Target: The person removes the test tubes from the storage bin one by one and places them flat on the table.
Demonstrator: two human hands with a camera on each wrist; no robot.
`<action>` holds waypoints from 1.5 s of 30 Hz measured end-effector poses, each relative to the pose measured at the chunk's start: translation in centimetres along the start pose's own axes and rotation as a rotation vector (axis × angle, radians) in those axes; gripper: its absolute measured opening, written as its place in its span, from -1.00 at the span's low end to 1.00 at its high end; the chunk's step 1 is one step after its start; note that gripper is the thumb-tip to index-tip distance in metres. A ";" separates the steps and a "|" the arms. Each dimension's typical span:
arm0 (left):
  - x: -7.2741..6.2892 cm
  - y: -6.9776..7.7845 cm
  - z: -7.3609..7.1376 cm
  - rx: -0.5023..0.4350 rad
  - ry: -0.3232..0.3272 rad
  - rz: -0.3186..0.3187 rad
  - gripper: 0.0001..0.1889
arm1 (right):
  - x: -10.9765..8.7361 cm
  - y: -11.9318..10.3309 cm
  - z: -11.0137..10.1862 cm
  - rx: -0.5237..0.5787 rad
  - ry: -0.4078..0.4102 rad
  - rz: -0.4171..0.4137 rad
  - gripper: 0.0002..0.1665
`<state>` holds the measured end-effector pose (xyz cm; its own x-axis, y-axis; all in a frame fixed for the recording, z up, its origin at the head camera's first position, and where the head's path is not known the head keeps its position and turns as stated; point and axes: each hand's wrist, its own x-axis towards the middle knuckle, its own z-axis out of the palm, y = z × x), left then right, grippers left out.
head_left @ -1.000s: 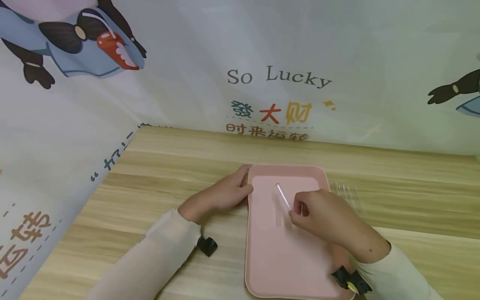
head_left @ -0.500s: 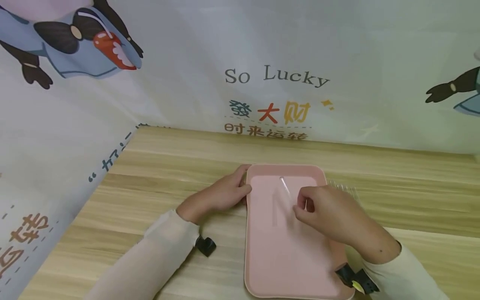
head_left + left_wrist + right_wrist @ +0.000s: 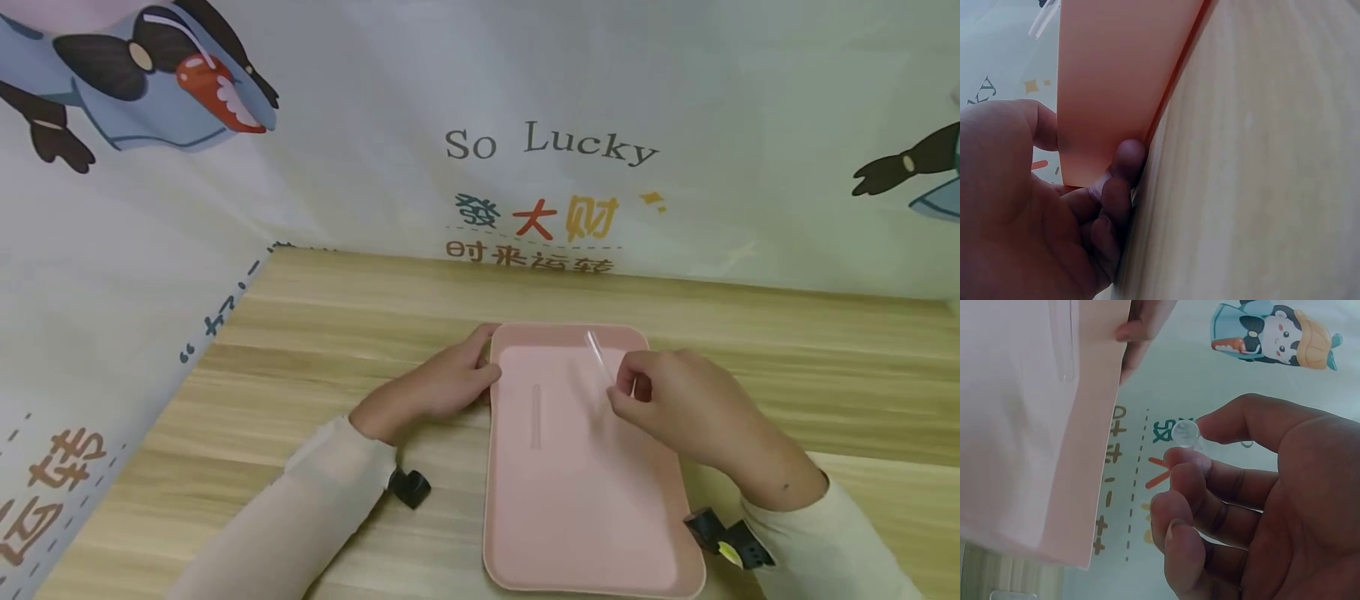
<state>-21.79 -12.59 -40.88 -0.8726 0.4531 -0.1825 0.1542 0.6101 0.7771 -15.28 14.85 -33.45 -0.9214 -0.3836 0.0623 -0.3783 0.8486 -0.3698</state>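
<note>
Clear tube [image 3: 600,358] pinched in right hand [image 3: 678,408], above the pink tray [image 3: 585,517] at twelve o'clock.
Judged light, stiff, slick and possibly brittle; best taken gently at mid-length. Beneath: smooth, round-cornered tray, left hand [image 3: 450,379] gripping its edge at ten o'clock; second tube [image 3: 536,417] lying inside, also towards ten. Beyond: pale wood-grained worktop [image 3: 247,400], then smooth printed backdrop [image 3: 360,142].

Wood-grain table [image 3: 360,317] below a whitish backdrop [image 3: 360,158] with cartoon figures [image 3: 157,112], "So Lucky" lettering [image 3: 551,143] and Chinese characters [image 3: 535,221]
</note>
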 end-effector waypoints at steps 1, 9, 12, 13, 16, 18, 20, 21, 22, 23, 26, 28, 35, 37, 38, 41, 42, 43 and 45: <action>0.0 0.0 0.0 -0.002 0.003 0.001 -0.41 | 0.0 0.1 -0.1 -0.001 0.004 0.004 -0.81; -0.1 -0.2 0.1 0.004 -0.009 0.005 -0.41 | 0.2 1.0 -0.1 0.013 -0.007 0.031 -0.80; -0.1 -0.1 0.1 0.010 -0.007 0.007 -0.40 | 0.3 1.3 -0.2 0.014 -0.005 0.046 -0.81; -0.1 -0.1 0.0 0.012 -0.004 0.007 -0.40 | 0.3 1.5 -0.3 0.016 -0.004 0.049 -0.81; -0.1 0.1 -0.1 0.013 0.001 0.007 -0.40 | 0.4 1.8 -0.4 0.018 -0.008 0.060 -0.81; 0.0 0.1 -0.1 0.010 -0.003 0.006 -0.39 | 0.5 2.0 -0.4 0.022 -0.014 0.064 -0.80; 0.0 0.0 0.0 0.002 -0.010 0.003 -0.39 | 0.5 2.2 -0.4 0.023 -0.021 0.071 -0.80; 0.0 0.0 0.0 -0.002 -0.013 0.002 -0.39 | 0.5 2.3 -0.4 0.023 -0.023 0.076 -0.80; 0.0 -0.1 0.1 -0.003 -0.013 0.001 -0.39 | 0.5 2.4 -0.4 0.021 -0.024 0.082 -0.80; -0.1 -0.1 0.1 -0.001 -0.012 -0.001 -0.39 | 0.5 2.5 -0.4 0.017 -0.023 0.086 -0.81; 0.0 0.0 0.0 0.001 -0.007 -0.001 -0.39 | 0.5 2.8 -0.7 0.005 -0.024 0.105 -0.80; 0.0 0.0 0.0 0.004 -0.002 0.000 -0.38 | 0.6 3.0 -0.9 -0.001 -0.027 0.118 -0.80; -0.1 0.0 0.0 -0.010 -0.009 0.002 -0.40 | 0.7 3.6 -1.0 0.022 -0.053 0.159 -0.79; -0.1 0.1 -0.1 -0.007 -0.007 0.001 -0.40 | 0.8 3.7 -1.0 0.022 -0.059 0.166 -0.78; -0.1 0.1 -0.1 -0.008 -0.005 0.002 -0.40 | 0.8 3.8 -1.0 0.021 -0.061 0.168 -0.77; 0.0 0.2 -0.2 -0.004 0.002 0.007 -0.39 | 0.9 4.1 -1.1 0.012 -0.070 0.178 -0.76; 0.0 0.2 -0.3 -0.008 0.001 0.011 -0.39 | 0.9 4.1 -1.1 0.012 -0.076 0.182 -0.76; 0.0 0.2 -0.3 -0.015 -0.003 0.013 -0.39 | 0.9 4.2 -1.1 0.012 -0.083 0.187 -0.76; -0.1 0.1 -0.3 -0.034 -0.016 0.018 -0.39 | 0.9 4.4 -1.0 0.016 -0.097 0.196 -0.75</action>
<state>-21.85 -12.74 -40.63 -0.8625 0.4738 -0.1777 0.1536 0.5798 0.8002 -17.89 18.65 -34.08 -0.9640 -0.2459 -0.1013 -0.1909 0.9048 -0.3807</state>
